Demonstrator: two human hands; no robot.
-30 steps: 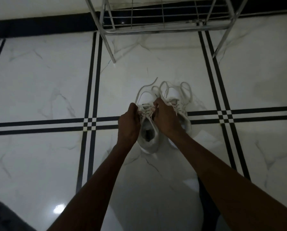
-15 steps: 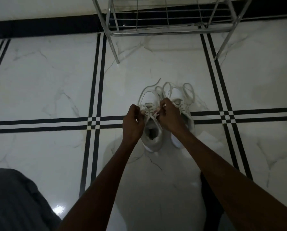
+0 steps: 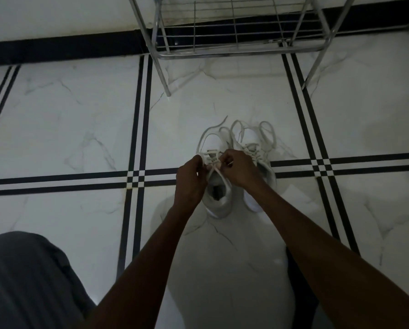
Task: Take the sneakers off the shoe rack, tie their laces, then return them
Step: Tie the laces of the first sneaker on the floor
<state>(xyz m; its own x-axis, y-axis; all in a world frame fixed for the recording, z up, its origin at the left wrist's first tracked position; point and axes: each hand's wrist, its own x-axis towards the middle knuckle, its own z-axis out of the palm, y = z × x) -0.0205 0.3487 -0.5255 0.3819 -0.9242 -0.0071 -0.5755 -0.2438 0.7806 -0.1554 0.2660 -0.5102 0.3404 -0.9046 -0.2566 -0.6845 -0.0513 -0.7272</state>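
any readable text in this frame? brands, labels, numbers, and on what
None readable.
Left sneaker: no logo or lettering shows; the tongue is hidden behind the left hand, the right hand and the laces.
Right sneaker: nothing legible; the frame is dim and soft.
Shoe rack: bare metal wire and tube, no sticker or plate in view.
Floor tiles: only marble veining and black stripes, no markings.

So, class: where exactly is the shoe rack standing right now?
In the head view, the shoe rack stands at the top centre against the wall, on the marble floor beyond the two sneakers.
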